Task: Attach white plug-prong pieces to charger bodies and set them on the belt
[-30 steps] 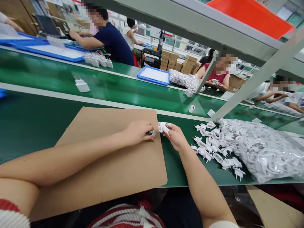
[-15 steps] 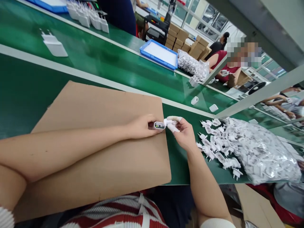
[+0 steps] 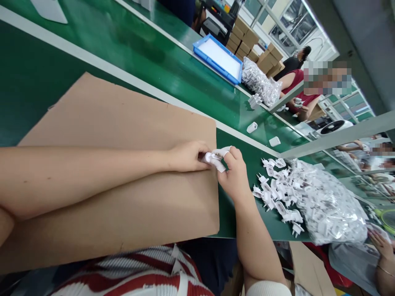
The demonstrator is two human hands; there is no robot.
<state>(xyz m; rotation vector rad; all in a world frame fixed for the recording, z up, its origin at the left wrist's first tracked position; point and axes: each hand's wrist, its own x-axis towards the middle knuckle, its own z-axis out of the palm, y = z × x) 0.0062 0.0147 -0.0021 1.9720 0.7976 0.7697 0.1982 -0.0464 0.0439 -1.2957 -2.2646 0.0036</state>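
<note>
My left hand (image 3: 189,156) rests on a brown cardboard sheet (image 3: 117,123) and grips a small white charger body (image 3: 208,157). My right hand (image 3: 235,174) pinches a white plug piece (image 3: 218,161) and holds it pressed against that body, so the two parts meet between my fingertips. White tape covers two fingertips of my right hand. Just right of my right hand lies a loose pile of white plug pieces (image 3: 277,193) on the green table (image 3: 37,78).
A clear plastic bag of white plug pieces (image 3: 327,205) lies at the right. On the green conveyor (image 3: 173,70) sit two small white parts (image 3: 252,127), a blue tray (image 3: 218,57) and another bag (image 3: 261,84). Other people work beyond it. A grey frame strut (image 3: 339,137) crosses at the right.
The two hands have closed together, so the plug piece now meets the charger body. The view has tilted down and to the right.
</note>
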